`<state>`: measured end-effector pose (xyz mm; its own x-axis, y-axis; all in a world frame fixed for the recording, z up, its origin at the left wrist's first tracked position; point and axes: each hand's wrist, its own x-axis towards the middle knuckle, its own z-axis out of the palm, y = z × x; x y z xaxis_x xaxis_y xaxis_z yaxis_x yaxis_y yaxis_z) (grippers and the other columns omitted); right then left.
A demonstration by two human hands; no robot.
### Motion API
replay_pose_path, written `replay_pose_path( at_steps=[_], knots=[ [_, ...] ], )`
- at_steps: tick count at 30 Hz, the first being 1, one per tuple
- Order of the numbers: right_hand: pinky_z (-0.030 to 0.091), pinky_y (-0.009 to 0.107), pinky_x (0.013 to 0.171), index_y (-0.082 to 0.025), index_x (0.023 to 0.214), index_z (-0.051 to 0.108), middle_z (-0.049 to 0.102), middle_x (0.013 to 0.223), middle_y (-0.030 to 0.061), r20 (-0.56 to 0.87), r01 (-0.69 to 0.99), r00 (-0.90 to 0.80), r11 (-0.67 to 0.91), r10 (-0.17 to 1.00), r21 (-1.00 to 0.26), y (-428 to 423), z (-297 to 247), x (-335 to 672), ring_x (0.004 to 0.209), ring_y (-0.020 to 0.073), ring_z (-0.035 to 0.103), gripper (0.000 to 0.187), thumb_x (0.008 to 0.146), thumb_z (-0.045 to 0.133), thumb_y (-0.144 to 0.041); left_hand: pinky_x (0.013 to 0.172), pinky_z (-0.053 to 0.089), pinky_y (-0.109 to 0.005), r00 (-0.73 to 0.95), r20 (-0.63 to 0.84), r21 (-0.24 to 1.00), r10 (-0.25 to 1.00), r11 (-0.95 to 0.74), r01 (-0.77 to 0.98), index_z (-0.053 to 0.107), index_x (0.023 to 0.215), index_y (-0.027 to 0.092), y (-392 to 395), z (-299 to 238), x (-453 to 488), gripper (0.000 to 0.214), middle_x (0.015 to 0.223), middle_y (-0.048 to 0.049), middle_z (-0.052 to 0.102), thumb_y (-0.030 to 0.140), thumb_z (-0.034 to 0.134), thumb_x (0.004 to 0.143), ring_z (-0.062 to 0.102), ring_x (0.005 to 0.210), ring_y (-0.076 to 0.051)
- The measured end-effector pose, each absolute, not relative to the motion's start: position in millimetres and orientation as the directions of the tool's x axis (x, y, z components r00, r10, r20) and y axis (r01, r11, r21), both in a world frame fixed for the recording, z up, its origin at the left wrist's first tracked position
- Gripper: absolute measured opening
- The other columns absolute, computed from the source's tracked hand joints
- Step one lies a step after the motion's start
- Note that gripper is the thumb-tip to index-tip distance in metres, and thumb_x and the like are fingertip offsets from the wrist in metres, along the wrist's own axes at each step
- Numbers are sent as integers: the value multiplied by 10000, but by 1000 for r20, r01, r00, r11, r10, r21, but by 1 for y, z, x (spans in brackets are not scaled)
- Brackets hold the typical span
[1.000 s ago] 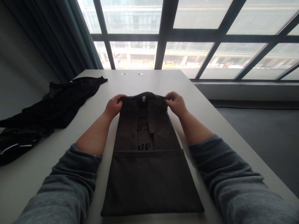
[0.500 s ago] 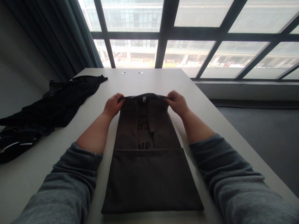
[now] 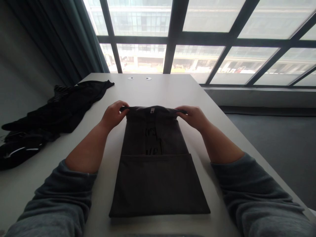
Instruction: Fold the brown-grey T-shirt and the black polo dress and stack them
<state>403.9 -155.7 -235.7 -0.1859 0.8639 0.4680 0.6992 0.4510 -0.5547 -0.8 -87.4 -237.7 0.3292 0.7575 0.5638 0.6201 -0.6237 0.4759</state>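
both hands have drawn the collar edge nearer since the earlier frame. left hand (image 3: 114,114) and right hand (image 3: 194,116) pinch, fingers clamped, the far corners of the grey t-shirt (image 3: 158,158), which lies folded on the table (image 3: 158,89); dark clothes (image 3: 49,115) lie well apart.

The long white smooth worktop (image 3: 160,89) runs away from me towards the window wall. In the middle of it, straight in front of me, lies a dark grey folded cotton T-shirt (image 3: 158,187). Its lower part is folded up over the front, and black printed letters show just above that fold. On my left, well apart from the shirt, a crumpled heap of black clothing (image 3: 56,108) with a few thin pale stripes sprawls along the worktop's left edge. Near the far end sit two small round white discs (image 3: 130,78), side by side.
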Motion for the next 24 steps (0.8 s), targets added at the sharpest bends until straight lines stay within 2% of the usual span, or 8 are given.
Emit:
replay_pose_path(
  at_steps=[7, 12, 17, 20, 24],
  knots=[
    [574, 374, 839, -303, 1055, 808, 808, 1013, 12, 433, 714, -336, 526, 837, -463, -200, -234, 405, 869, 243, 754, 227, 965, 633, -416, 716, 473, -345, 474, 529, 411, 704, -701, 583, 720, 981, 253, -134, -228, -7, 139, 963, -54, 712, 352, 628, 951, 634, 797, -223],
    [575, 360, 842, -325, 1083, 798, 807, 1035, 19, 408, 730, -376, 537, 832, -422, -225, -229, 407, 893, 241, 760, 229, 988, 610, -415, 713, 484, -337, 514, 490, 426, 704, -708, 563, 731, 987, 281, -159, -223, -12, 133, 970, -51, 722, 366, 635, 952, 640, 785, -221],
    [561, 338, 800, -296, 1144, 779, 803, 1062, 37, 392, 722, -458, 591, 798, -359, -243, -234, 410, 905, 234, 766, 245, 1021, 585, -381, 725, 498, -330, 563, 448, 432, 694, -720, 543, 718, 974, 284, -178, -220, -20, 117, 978, -49, 729, 364, 640, 937, 661, 803, -222],
    [556, 319, 788, -276, 1154, 772, 800, 1063, 46, 331, 725, -520, 612, 787, -317, -248, -243, 410, 897, 223, 761, 233, 1018, 587, -319, 732, 497, -315, 635, 370, 414, 678, -733, 540, 713, 962, 284, -185, -224, -24, 109, 969, -40, 732, 358, 641, 928, 656, 784, -208],
    [552, 290, 826, -250, 1166, 766, 792, 1116, 48, 195, 727, -610, 640, 768, -251, -249, -254, 408, 952, 214, 758, 254, 991, 590, -195, 763, 490, -284, 746, 173, 354, 644, -747, 563, 709, 987, 257, -190, -232, -22, 134, 1006, -29, 734, 311, 596, 939, 661, 826, -187]
  ],
)
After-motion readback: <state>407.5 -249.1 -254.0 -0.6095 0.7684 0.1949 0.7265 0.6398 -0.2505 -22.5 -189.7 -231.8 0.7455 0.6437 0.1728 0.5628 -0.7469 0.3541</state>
